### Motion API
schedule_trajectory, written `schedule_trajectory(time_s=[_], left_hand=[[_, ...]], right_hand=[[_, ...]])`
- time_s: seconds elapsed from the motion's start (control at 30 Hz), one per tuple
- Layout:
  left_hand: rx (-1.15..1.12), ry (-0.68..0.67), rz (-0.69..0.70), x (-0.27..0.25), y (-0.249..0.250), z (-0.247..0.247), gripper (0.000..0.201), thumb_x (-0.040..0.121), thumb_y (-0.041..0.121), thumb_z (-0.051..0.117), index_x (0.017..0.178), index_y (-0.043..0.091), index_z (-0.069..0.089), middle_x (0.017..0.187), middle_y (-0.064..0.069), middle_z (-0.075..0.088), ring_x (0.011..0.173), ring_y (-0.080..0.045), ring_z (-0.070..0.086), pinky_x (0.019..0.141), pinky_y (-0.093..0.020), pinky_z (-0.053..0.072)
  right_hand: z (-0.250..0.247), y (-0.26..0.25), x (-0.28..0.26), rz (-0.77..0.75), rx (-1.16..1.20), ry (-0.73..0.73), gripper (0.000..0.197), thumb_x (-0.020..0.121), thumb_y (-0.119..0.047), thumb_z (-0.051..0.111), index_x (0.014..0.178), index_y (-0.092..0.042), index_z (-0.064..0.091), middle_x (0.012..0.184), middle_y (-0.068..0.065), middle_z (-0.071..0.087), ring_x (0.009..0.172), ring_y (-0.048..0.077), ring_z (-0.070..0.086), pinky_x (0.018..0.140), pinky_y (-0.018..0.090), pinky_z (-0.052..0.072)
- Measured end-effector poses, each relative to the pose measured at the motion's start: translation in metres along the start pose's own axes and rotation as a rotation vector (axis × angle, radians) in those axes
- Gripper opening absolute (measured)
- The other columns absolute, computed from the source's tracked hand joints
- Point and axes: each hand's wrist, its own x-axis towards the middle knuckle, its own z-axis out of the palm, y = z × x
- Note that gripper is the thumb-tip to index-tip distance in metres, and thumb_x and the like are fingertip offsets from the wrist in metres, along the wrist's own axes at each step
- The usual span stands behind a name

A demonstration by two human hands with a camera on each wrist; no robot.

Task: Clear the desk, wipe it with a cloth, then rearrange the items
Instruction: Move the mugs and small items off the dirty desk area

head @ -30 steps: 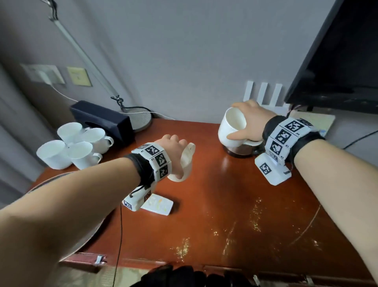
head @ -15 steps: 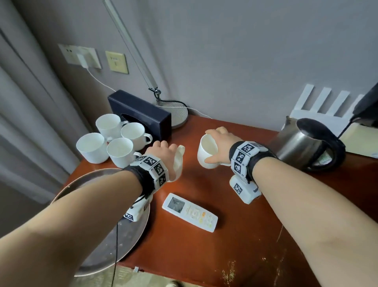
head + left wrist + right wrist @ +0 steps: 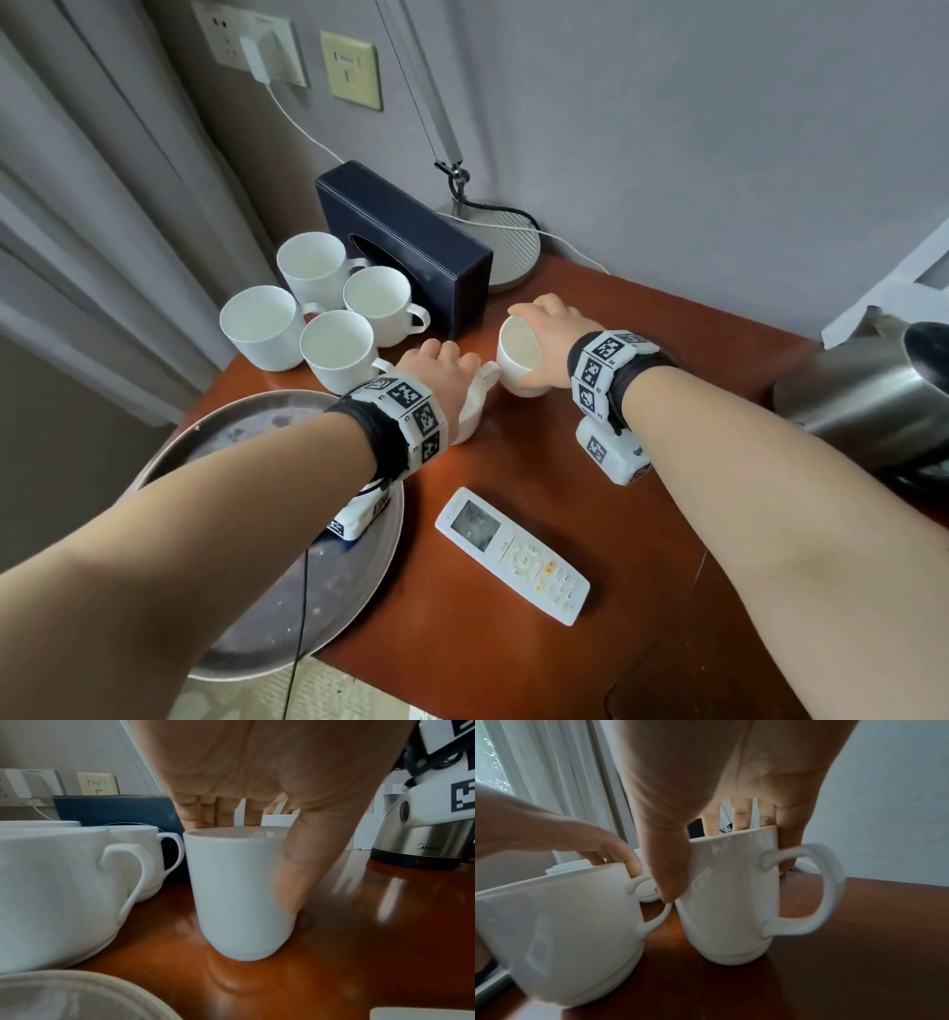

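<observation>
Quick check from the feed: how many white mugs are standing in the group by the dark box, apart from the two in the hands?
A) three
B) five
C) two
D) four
D: the head view shows four white mugs clustered beside the dark box, while the left hand and right hand each grip another mug.

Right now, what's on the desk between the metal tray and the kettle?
The head view shows the white remote control lying on the desk between the metal tray and the kettle, nearer the tray; bare wood otherwise.
</observation>
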Motion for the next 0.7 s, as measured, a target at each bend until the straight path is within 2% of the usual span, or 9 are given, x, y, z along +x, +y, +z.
schedule_trajectory(time_s=[0.47,0.6,0.7], left_hand=[[0.01,-0.012,-0.044,0.0014,0.0039,0.0028,0.082,0.073,0.023,0.073,0.139,0.018,0.025,0.137,-0.006,0.034,0.126,-0.024,0.036,0.103,-0.033,0.034],[0.066,-0.04,0.012,-0.0025,0.0001,0.0051,0.088,0.072,0.02,0.074,0.142,0.021,0.02,0.141,-0.003,0.029,0.13,-0.023,0.032,0.105,-0.032,0.035],[0.086,-0.018,0.065,-0.0046,-0.0044,0.0087,0.091,0.075,0.016,0.073,0.145,0.024,0.015,0.148,0.0,0.021,0.139,-0.021,0.022,0.109,-0.032,0.031]], right_hand=[[0.0103,-0.0013,0.0069,0.006,0.002,0.007,0.084,0.078,-0.043,0.065,0.146,-0.028,0.019,0.146,0.004,0.022,0.127,0.03,0.034,0.095,0.043,0.041],[0.0111,0.0,0.0066,-0.012,0.002,0.009,0.084,0.076,-0.041,0.068,0.144,-0.03,0.02,0.146,0.002,0.022,0.126,0.029,0.034,0.096,0.044,0.041],[0.011,0.0009,0.0087,-0.029,0.024,-0.005,0.088,0.074,-0.039,0.071,0.145,-0.034,0.019,0.147,-0.003,0.02,0.127,0.027,0.033,0.098,0.045,0.041]])
